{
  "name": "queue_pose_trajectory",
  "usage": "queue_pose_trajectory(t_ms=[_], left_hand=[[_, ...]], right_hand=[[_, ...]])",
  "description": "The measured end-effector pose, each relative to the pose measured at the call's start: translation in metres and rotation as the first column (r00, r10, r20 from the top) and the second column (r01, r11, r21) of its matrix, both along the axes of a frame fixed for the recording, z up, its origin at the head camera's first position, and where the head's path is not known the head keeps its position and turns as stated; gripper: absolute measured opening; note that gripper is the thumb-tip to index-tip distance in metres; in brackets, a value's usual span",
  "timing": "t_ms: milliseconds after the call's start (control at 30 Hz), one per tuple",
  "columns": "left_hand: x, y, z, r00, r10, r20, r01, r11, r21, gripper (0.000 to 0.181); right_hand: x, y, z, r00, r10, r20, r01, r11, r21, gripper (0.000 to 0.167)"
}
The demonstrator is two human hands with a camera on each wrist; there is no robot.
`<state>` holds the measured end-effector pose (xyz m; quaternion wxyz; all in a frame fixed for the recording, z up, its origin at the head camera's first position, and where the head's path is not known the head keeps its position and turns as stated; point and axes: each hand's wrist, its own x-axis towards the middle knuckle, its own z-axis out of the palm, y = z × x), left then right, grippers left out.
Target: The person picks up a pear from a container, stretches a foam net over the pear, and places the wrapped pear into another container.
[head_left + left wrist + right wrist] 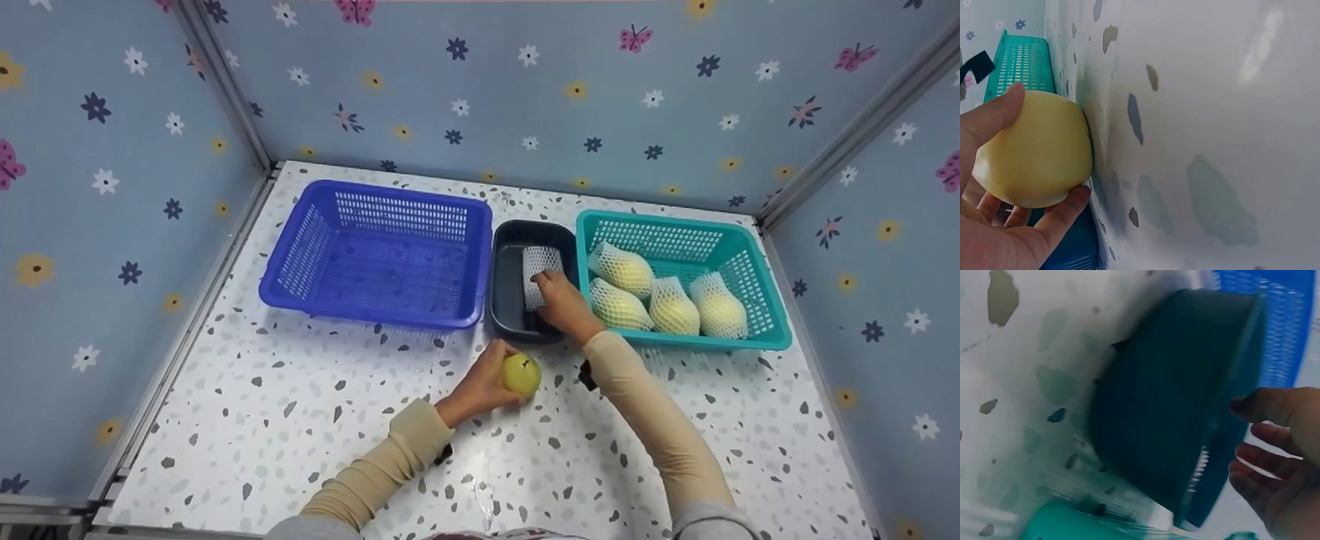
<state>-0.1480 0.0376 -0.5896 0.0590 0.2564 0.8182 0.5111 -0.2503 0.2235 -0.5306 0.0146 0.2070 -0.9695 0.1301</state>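
Observation:
My left hand [482, 386] grips a round yellow-green fruit [523, 376] with a short dark stem, just in front of the dark tray [508, 300]. In the left wrist view the thumb and fingers curve round the bare fruit [1039, 149] close to the tabletop. My right hand [566, 304] reaches over the tray, at the white foam net sleeves [535, 262] lying inside. The right wrist view shows its thumb and fingers [1264, 481] apart at the tray's rim, with nothing visible between them; whether the fingertips touch the net is unclear.
Left of the tray stands a blue-purple basket [375, 319] with bare floor showing. A teal basket [776, 322] on the right holds several yellow fruits [675, 311] in white foam nets. Flower-patterned walls [495, 90] enclose the speckled table [300, 442] at the back and sides.

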Motion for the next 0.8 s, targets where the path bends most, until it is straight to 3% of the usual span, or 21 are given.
queue_pose_trajectory(t_ms=[167, 400, 800], left_hand=[[-0.001, 0.0, 0.0, 1.0, 0.008, -0.004, -0.008, 1.0, -0.015, 0.068], [0.0, 0.001, 0.002, 0.999, 0.0, 0.04, 0.0, 1.0, -0.007, 0.068], [0.0, 0.001, 0.002, 0.998, 0.003, 0.056, -0.003, 1.0, 0.004, 0.067]], right_hand=[[-0.007, -0.007, -0.023, 0.999, -0.021, 0.038, 0.014, 0.986, 0.167, 0.042], [-0.013, -0.01, -0.04, 0.999, -0.045, -0.014, 0.047, 0.949, 0.311, 0.047], [-0.016, -0.007, -0.039, 0.995, -0.045, 0.086, 0.024, 0.97, 0.24, 0.041]])
